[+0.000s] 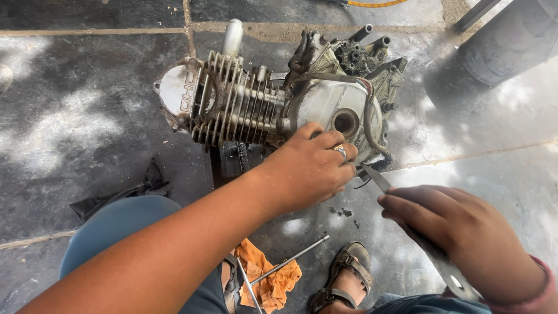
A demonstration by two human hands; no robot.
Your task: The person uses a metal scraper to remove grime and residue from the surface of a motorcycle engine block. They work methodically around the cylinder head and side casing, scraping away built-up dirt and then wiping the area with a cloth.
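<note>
**Bracing the engine, blade in the other hand**

Pressing down on the dirty grey metal motorcycle engine [273, 99], my left hand [311, 168] lies palm-down on its rounded side cover, fingers [331, 139] curled loosely over the cover's lower edge, just beside the round dark hole in it. They rest on the metal rather than clamp anything. A silver ring sits on one finger. My left forearm runs up from the lower left, crossing over my blue-clad knee.

My right hand [459, 232] comes in from the lower right, its fingers [407, 206] closed around a long flat grey metal blade [381, 180]. The pointed tip aims up and left, just beside my left hand's knuckles and close under the engine cover. The blade's other end sticks out past my wrist.

The engine sits on the dark stone floor [87, 128], its finned cylinder to the left. Near my sandalled foot [346, 279] lie a crumpled orange cloth [273, 279] and a thin metal rod [290, 260]. A black rag [145, 186] lies to the left.
</note>
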